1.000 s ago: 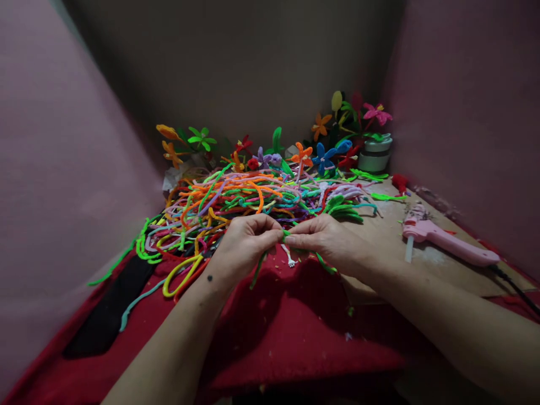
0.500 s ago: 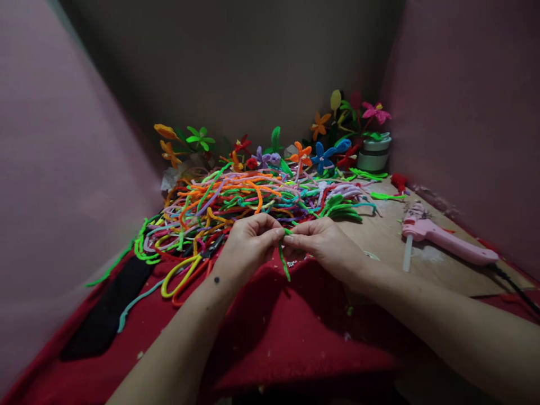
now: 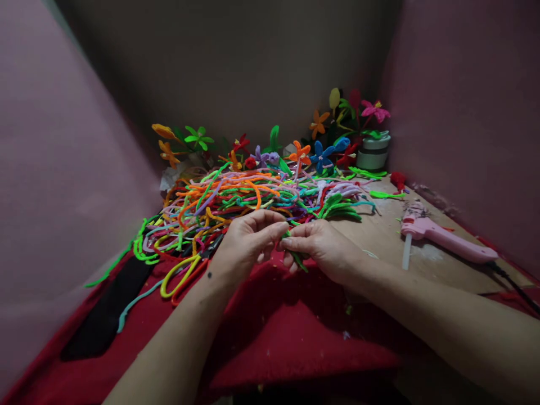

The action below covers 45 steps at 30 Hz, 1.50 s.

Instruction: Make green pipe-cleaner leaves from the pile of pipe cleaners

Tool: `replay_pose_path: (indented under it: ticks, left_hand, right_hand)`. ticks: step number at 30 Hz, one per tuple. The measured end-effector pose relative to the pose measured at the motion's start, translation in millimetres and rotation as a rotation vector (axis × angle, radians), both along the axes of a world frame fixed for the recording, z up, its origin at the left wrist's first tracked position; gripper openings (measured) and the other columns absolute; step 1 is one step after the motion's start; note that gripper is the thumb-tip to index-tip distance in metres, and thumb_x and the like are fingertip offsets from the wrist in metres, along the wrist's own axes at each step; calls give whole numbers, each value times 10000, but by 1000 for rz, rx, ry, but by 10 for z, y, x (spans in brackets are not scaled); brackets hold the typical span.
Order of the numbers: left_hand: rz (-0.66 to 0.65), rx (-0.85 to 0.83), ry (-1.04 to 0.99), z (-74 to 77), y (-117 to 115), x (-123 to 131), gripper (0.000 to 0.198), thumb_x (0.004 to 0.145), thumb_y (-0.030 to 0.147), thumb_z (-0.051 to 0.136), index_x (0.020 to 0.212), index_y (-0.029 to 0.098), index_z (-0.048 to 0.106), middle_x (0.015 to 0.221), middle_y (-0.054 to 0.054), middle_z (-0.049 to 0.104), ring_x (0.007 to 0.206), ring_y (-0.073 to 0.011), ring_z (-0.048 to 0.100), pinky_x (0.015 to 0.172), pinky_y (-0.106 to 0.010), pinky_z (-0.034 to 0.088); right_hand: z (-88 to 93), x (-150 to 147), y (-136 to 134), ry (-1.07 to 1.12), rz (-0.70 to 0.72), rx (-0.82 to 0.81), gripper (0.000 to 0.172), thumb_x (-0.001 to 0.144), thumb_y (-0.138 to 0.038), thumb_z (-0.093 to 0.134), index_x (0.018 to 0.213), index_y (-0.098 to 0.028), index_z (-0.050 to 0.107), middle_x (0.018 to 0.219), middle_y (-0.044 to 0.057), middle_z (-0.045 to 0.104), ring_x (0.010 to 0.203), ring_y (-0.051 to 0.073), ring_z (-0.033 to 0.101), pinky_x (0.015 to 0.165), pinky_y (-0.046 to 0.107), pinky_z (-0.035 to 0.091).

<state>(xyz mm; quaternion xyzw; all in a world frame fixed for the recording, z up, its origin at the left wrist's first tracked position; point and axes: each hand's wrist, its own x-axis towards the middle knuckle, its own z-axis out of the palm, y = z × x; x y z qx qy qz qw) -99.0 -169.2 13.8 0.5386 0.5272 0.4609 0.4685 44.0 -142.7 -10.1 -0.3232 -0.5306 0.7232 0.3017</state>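
My left hand [image 3: 247, 242] and my right hand [image 3: 323, 247] meet fingertip to fingertip over a red cloth [image 3: 287, 332]. Both pinch one short green pipe cleaner [image 3: 297, 257], whose free end pokes down under my right fingers. Just beyond my hands lies a big tangled pile of pipe cleaners [image 3: 236, 202] in orange, green, purple, yellow and pink.
Finished pipe-cleaner flowers [image 3: 312, 152] stand along the back wall, some in a white pot [image 3: 373, 152] at the back right. A pink glue gun [image 3: 442, 239] lies on a brown board [image 3: 430, 264] at my right. Pink walls close in on both sides.
The green pipe cleaner's hanging end has shifted from under my left hand to below my right fingers. Both hands have stayed pinched together and risen slightly in the view.
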Motion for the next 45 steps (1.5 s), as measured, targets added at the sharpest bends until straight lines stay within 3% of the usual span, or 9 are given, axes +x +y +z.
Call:
replay_pose_path:
  ticks: [2,7,10,16,22,30,34,39,45]
  left_hand:
    - [-9,-30,13,-10,10,-11,202,688,320,632,763,133,633,493,38,510,376,-45,358,376,-187,239]
    - [181,135,312,-58,19,43,158,688,273,612,619,137,655,453,32,501,429,-71,405,421,-198,297]
    - [225,197,408,-76,21,64,171,702,266,590,587,147,634,454,35,509,441,-73,420,441,-195,323]
    - [98,-50,182,-25,41,4,247,697,307,596,519,149,528,334,66,397,303,-41,284,342,-188,197]
    - [59,-60,193,-1,46,-9,230,690,307,589,537,144,533,347,65,393,311,-41,284,347,-188,187]
    - [-68,137,694,6,55,-85,235,747,307,490,618,137,590,519,31,489,500,-86,412,492,-207,319]
    - [-134,156,816,17,54,-114,251,779,315,443,680,142,595,592,16,535,566,-108,455,547,-222,349]
    - [-120,139,740,8,56,-82,228,772,292,466,657,141,592,598,14,540,568,-104,460,545,-213,356]
    - [5,195,358,-5,53,-48,125,774,263,521,815,150,557,594,41,501,490,-74,413,481,-188,351]
  right_hand:
    - [-15,-6,0,13,-7,-2,172,726,-237,595,626,-99,621,516,21,612,426,79,533,452,202,426]
    - [-72,-57,-13,0,-20,-66,135,726,-222,591,640,-119,593,507,9,608,406,89,550,413,195,437]
    - [-66,-88,-43,-61,-95,18,189,749,-200,563,573,-138,538,437,-22,557,338,61,486,356,167,386]
    - [-40,-83,-57,-72,-11,47,172,782,-168,519,618,-130,553,499,-7,605,385,67,528,412,174,429]
    - [-78,-41,-12,41,56,-76,140,771,-181,532,666,-104,582,597,50,661,470,102,597,495,217,483]
    - [-107,-58,-9,-37,32,-79,96,696,-120,560,601,-110,568,541,52,649,426,119,581,448,224,464]
    - [-132,-56,-3,-6,64,-139,46,685,-130,568,650,-107,587,567,60,656,446,121,588,449,217,459]
    - [-151,-71,2,18,55,-154,104,684,-213,601,647,-116,602,572,63,653,466,134,590,480,248,462]
    - [-143,-53,72,202,-137,-85,120,605,-218,676,562,-136,599,464,-44,510,410,65,432,435,222,327]
